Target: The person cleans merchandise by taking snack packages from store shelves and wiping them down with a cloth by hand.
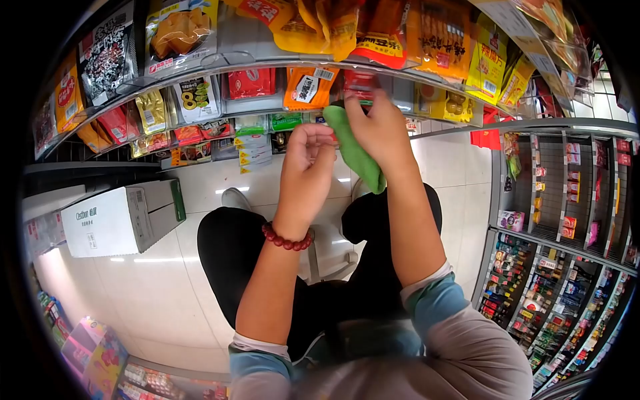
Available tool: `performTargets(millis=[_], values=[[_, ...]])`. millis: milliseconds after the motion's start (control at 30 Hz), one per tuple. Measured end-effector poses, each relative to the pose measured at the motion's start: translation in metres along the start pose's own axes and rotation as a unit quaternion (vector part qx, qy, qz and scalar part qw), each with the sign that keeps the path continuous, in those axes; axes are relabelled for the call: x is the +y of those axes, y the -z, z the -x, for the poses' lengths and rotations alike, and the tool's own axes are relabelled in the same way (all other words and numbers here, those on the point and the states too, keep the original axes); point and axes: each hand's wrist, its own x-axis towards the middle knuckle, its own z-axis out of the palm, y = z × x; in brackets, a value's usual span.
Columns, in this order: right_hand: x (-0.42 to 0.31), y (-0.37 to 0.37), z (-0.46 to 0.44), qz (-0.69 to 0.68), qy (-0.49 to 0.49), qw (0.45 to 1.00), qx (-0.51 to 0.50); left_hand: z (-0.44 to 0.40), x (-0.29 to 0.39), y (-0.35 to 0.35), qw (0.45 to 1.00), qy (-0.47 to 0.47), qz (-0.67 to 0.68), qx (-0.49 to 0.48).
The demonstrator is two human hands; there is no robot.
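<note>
My right hand (381,127) is closed on a green cloth (357,150), which hangs down along the inner side of the wrist. Its blurred fingertips are up at the lower shelf, by a red packet (360,81); whether they touch it I cannot tell. Just to the left, my left hand (310,163) is raised with its fingers curled in toward the thumb. A speck of red shows at those fingertips, too small to name. A dark red bead bracelet (288,239) circles the left wrist. Near both hands, an orange packet (310,88) lies on the lower shelf.
Bagged snacks fill the upper shelf (233,63), whose clear front edge curves above my hands. A white carton (107,220) stands on the tiled floor (167,287) at left. Racks of small goods (560,267) rise at right. My knees (233,260) are bent below the shelves.
</note>
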Motion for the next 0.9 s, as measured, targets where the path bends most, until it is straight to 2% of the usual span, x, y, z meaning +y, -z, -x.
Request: performTargets(millis=[100, 233, 300, 333, 400, 433, 500, 600, 733, 767, 800, 833, 900], values=[[0.0, -0.008, -0.002, -0.01, 0.036, 0.999, 0.009, 0.001, -0.004, -0.001, 1.0, 0.001, -0.008, -0.005], [-0.012, 0.0, 0.003, 0.018, 0.0, 1.0, 0.01, 0.0, -0.006, 0.0, 1.0, -0.003, -0.02, -0.005], [-0.018, 0.003, 0.007, -0.097, 0.044, 0.994, 0.04, -0.001, -0.003, 0.001, 1.0, -0.005, -0.013, 0.004], [-0.015, -0.004, 0.005, -0.097, 0.043, 0.994, 0.039, -0.001, -0.002, 0.002, 1.0, -0.006, -0.006, 0.011], [-0.01, -0.019, -0.003, -0.244, 0.101, 0.964, 0.032, -0.003, 0.002, 0.004, 1.0, -0.003, 0.006, 0.014], [-0.01, -0.02, -0.007, -0.244, 0.1, 0.964, 0.032, -0.004, 0.003, 0.005, 1.0, -0.003, 0.016, 0.017], [-0.012, -0.021, -0.013, -0.366, 0.064, 0.925, -0.082, -0.005, 0.003, 0.006, 0.999, -0.01, 0.012, 0.033], [-0.019, -0.027, -0.015, -0.438, 0.031, 0.896, -0.066, -0.007, 0.005, 0.011, 0.998, -0.018, 0.015, 0.056], [-0.02, -0.019, -0.01, -0.415, 0.003, 0.902, -0.119, -0.008, 0.01, 0.015, 0.998, -0.014, 0.007, 0.065], [-0.019, -0.02, -0.008, -0.34, 0.036, 0.936, -0.081, -0.009, 0.014, 0.017, 0.998, -0.014, 0.007, 0.067], [-0.018, -0.021, -0.006, -0.262, 0.069, 0.962, -0.043, -0.009, 0.023, 0.02, 0.996, 0.032, 0.058, 0.067], [-0.016, -0.019, -0.003, -0.263, 0.071, 0.961, -0.046, -0.009, 0.029, 0.025, 0.989, 0.076, 0.109, 0.067], [-0.011, -0.011, 0.008, -0.215, 0.13, 0.965, -0.069, -0.012, 0.033, 0.039, 0.984, 0.09, 0.142, 0.052]])
